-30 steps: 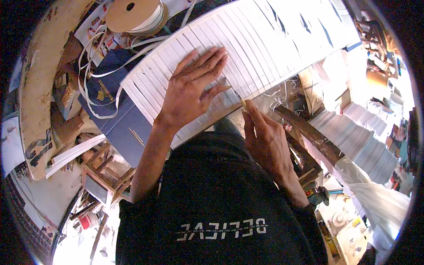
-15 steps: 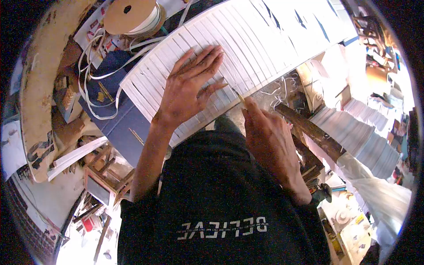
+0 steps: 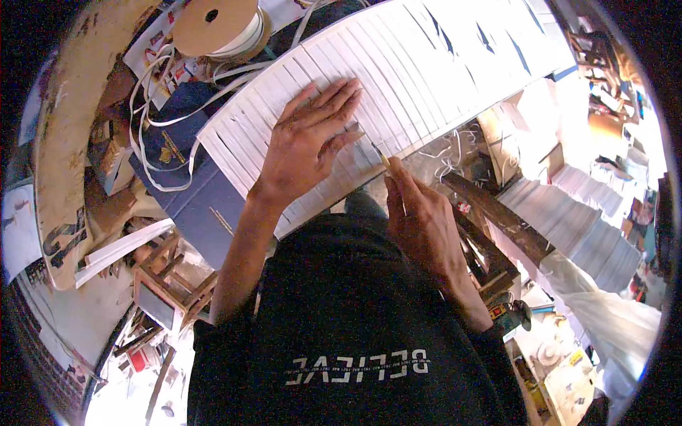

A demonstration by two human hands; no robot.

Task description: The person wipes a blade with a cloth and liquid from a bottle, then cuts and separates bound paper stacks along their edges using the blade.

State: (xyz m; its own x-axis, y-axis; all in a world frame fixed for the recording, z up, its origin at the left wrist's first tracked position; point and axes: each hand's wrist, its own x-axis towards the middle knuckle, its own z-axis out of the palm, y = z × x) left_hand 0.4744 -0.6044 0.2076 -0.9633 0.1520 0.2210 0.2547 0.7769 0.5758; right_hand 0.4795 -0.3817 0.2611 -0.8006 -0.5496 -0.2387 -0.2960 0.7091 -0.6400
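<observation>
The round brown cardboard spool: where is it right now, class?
In the head view, the round brown cardboard spool sits at the upper left, above the gold-printed navy cover, with the long white paper stack below and to its right.

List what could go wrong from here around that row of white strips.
The thin tool in the right hand points in near the thumb of the left hand; a slip might jab it. The left hand lies spread on the row of white strips; uneven pressure could shift them. Loose white ribbon beside the row could snag.
</observation>
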